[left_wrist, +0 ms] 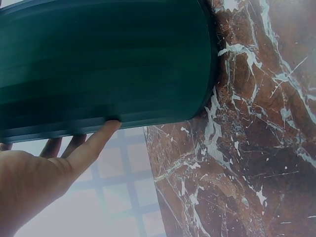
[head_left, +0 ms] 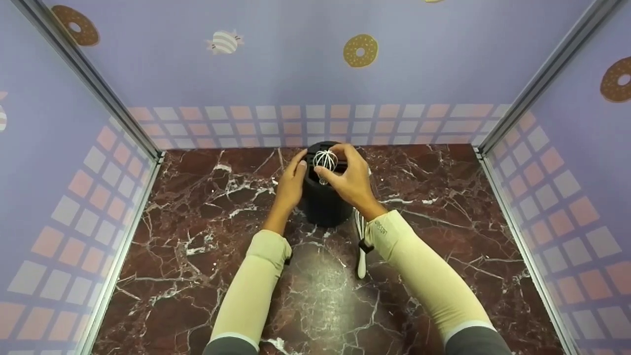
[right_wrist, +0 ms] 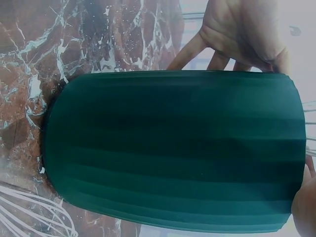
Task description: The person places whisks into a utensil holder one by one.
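Note:
A dark, ribbed utensil holder stands upright on the marble-patterned surface; it looks deep green in both wrist views. Inside its mouth is a whisk, wire head up, its lower part hidden by the holder. My right hand holds the wire head between thumb and forefinger at the opening. On the other side, my left hand touches the holder's wall near the rim; the left wrist view shows its fairly straight fingers against the side. A second whisk with a pale handle lies beside the holder, partly under my right wrist.
The dark red marble surface spreads around the holder. Behind it rises a lilac wall with doughnut and sweet prints, and similar panels flank both sides. Metal rails edge the surface.

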A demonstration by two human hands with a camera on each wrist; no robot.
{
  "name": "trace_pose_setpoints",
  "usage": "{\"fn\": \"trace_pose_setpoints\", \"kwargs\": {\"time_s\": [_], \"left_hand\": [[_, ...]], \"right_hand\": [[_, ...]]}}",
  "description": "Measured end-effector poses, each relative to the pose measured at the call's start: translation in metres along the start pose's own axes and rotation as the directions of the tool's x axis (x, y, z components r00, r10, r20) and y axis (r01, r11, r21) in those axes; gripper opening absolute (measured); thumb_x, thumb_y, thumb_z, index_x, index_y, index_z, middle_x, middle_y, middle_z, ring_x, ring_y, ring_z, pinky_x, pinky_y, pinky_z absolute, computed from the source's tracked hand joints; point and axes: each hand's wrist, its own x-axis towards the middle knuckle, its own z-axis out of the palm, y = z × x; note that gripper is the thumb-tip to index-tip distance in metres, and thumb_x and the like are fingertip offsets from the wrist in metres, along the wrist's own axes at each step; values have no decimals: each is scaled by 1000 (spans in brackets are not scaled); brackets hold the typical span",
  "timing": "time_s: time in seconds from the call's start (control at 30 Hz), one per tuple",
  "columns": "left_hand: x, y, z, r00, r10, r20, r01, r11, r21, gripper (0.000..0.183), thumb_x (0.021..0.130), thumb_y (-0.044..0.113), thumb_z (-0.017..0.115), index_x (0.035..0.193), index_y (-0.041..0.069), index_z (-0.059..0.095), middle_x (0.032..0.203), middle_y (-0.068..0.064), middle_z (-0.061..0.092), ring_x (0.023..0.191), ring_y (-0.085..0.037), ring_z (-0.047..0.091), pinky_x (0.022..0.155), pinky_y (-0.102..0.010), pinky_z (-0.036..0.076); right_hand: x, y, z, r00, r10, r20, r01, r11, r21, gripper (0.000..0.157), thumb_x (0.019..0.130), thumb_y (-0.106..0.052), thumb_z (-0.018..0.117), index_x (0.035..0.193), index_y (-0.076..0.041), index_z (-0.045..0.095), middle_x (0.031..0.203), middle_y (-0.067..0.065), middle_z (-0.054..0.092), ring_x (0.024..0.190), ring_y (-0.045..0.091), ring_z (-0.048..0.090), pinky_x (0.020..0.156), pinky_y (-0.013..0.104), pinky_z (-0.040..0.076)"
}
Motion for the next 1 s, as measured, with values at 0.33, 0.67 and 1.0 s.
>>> {"fn": "trace_pose_setpoints", "kwargs": {"time_s": [0.33, 0.67, 1.0], "left_hand": [[-1, 0, 0, 1000, -24, 5, 24, 1000, -12, 47, 108, 53, 37, 152, 43, 45, 159, -2, 46, 145, -33, 44, 116, -59, 35], [-1, 0, 1, 1000, -13, -1, 13, 1000, 1, 46, 108, 51, 38, 152, 40, 47, 158, -4, 48, 145, -33, 44, 116, -57, 35], [1, -2, 1, 999, 17, -30, -18, 1000, -11, 45, 109, 47, 40, 152, 36, 49, 157, -4, 49, 144, -32, 46, 117, -54, 35]], "right_hand": [[-5, -1, 1, 994, -56, 93, 60, 997, -43, 59, 76, -41, 91, 114, -6, 64, 109, 9, 64, 103, 23, 65, 88, 39, 60], [-10, -2, -5, 995, 12, 103, -19, 997, 69, 54, 79, -40, 89, 114, -6, 64, 109, 8, 64, 105, 20, 66, 89, 26, 59], [-11, -4, -33, 988, 152, -31, -137, 950, 281, 37, 90, -25, 80, 112, 0, 64, 103, 11, 69, 96, 21, 68, 87, 40, 60]]}}
